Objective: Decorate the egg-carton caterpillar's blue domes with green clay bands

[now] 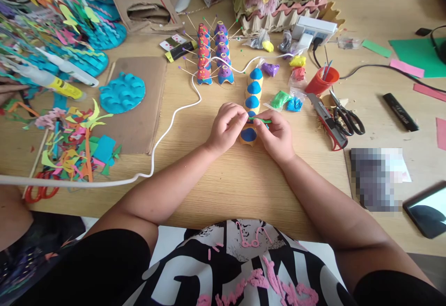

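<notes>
wearer's hands 2: left hand (228, 127), right hand (278, 134) | held green piece (264, 121) 1 | carton rows 3: red row (204, 56), purple row (223, 55), blue-domed row (254, 88) | scissors 2: black-handled pair (344, 114), red-handled pair (42, 189) | utility knife (326, 119) 1 | red cup (322, 82) 1 | squeeze bottles (66, 67) 2 | phone (429, 212) 1

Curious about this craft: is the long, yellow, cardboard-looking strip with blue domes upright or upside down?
Upright: the strip shows blue domes on top, yellow edges beneath. The left hand and right hand partly hide it.
</notes>
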A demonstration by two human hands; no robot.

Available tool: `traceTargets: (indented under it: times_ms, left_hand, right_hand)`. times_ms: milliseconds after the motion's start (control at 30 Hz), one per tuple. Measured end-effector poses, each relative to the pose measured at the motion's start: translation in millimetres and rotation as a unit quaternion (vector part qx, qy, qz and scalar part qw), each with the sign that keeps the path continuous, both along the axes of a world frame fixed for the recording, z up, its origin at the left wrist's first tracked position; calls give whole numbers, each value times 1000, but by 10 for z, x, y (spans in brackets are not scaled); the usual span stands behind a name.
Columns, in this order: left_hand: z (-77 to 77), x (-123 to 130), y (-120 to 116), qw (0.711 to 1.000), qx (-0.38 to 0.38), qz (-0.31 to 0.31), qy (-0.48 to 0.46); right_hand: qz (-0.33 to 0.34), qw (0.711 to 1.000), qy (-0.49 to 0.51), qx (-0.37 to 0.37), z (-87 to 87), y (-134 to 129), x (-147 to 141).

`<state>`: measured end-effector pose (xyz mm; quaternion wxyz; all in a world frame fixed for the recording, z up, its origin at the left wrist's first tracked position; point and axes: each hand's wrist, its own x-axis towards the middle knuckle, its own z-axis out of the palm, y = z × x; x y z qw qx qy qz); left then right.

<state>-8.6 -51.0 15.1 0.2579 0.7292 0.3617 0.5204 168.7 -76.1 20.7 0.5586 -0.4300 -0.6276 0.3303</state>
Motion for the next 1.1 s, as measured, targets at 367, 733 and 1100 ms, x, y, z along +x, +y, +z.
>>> traceTargets:
  times_ms: [367, 733, 1100]
  left_hand:
    - [29, 7, -22, 1000, -9, -16, -10]
    - [-7, 12, -5, 995, 67, -68, 30]
    - [-63, 3, 33, 999, 37, -25, -25]
  right_hand:
    - [8, 997, 26, -78, 109, -32, -3]
    - [44, 997, 25, -58, 58, -14, 26]
    - [41, 999, 31, -3, -54, 6, -7]
